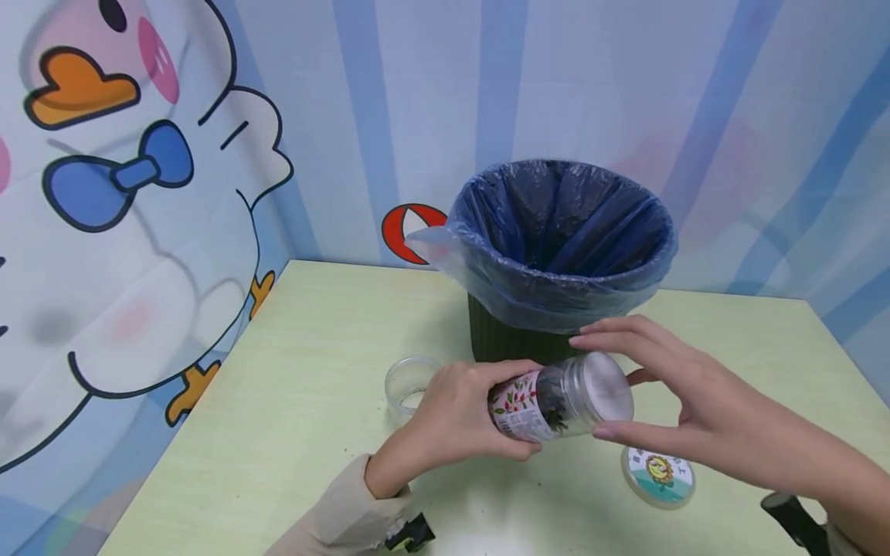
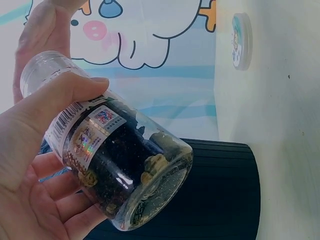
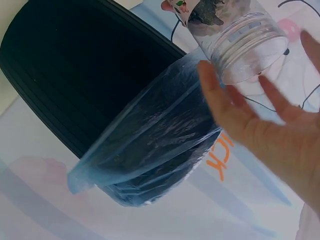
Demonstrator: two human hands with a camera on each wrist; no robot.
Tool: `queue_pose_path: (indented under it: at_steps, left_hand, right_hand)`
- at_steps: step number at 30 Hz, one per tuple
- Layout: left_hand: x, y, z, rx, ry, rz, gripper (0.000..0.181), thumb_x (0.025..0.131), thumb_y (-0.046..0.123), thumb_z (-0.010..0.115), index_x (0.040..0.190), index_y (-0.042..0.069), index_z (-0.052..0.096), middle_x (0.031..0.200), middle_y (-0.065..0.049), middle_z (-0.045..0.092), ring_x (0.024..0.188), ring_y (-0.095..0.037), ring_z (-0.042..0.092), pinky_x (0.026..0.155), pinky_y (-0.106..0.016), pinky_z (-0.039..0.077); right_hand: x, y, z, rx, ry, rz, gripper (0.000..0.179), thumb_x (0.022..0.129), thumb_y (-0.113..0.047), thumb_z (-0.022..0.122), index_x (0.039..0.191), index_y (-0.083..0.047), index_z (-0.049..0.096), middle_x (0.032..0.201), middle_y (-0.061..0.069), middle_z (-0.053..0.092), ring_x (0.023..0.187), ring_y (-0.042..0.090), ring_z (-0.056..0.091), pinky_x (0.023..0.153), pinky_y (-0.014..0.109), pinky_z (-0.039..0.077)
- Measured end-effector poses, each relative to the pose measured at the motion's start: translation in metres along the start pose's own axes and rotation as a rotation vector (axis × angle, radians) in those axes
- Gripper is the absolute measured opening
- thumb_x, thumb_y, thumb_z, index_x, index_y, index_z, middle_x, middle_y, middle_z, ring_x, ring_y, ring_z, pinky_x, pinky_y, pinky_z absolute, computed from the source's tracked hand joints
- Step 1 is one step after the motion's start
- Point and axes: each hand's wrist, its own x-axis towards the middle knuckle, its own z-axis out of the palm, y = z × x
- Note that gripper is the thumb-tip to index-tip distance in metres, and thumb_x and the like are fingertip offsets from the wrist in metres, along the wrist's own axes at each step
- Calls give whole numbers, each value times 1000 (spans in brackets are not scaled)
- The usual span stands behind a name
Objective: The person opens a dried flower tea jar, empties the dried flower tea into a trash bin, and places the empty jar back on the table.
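My left hand (image 1: pixel 452 409) grips a clear plastic jar (image 1: pixel 528 405) round its labelled body. The jar is tilted, its pale round mouth facing right. Dark dried pieces and some tan ones fill part of it, seen through the wall of the jar (image 2: pixel 165 150) in the left wrist view. Around the mouth end, my right hand (image 1: pixel 674 386) has its fingers spread, with the thumb close to the lower rim; whether it touches is hard to tell. Below that hand, a round lid (image 1: pixel 659 477) with a sunflower picture lies on the table.
A dark bin (image 1: pixel 504 336) lined with a blue plastic bag (image 1: pixel 556 289) stands at the back of the pale table (image 1: pixel 278 386), just behind the jar. A clear round container (image 1: pixel 399 374) sits left of the bin, partly hidden by my left hand. Printed cloth walls enclose the table.
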Motion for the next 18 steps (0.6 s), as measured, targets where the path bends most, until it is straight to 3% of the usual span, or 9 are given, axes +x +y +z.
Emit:
queue_pose_path:
  at_steps: [5, 7, 10, 14, 18]
  left_hand:
    - [0, 1, 0, -13, -6, -12, 70, 64, 36, 93, 128, 22, 66, 102, 6, 71, 82, -5, 59, 69, -19, 48]
    - [0, 1, 0, -14, -5, -15, 70, 64, 36, 93, 128, 23, 66, 102, 6, 71, 82, -5, 59, 69, -19, 48]
    - [-1, 0, 1, -8, -1, -11, 70, 64, 36, 93, 127, 23, 66, 101, 7, 71, 82, -5, 59, 68, -19, 48]
    - [0, -1, 1, 7, 0, -9, 70, 64, 36, 94, 127, 23, 67, 101, 6, 71, 82, -5, 59, 69, -19, 47]
    - [-1, -1, 2, 17, -2, -13, 71, 64, 37, 93, 128, 23, 67, 103, 6, 72, 83, -6, 59, 70, -19, 47]
  right_hand:
    - [0, -3, 1, -85, 6, 208, 55, 96, -40, 66, 144, -22, 47, 126, -4, 51, 92, 11, 56, 64, 27, 54]
    - [1, -2, 3, -92, -2, 263, 51, 96, -44, 65, 139, -19, 52, 113, -4, 56, 79, 10, 55, 57, 26, 50]
    - [2, 1, 5, -80, -22, 294, 50, 94, -46, 67, 131, -16, 57, 104, -4, 60, 76, 9, 56, 57, 25, 51]
    - [0, 2, 6, -24, -33, 237, 50, 93, -41, 70, 134, -17, 57, 111, -4, 59, 83, 8, 59, 61, 24, 54]
    - [-3, 4, 5, 15, -12, 44, 56, 88, -24, 79, 138, -24, 55, 127, -6, 55, 99, 8, 59, 68, 25, 56]
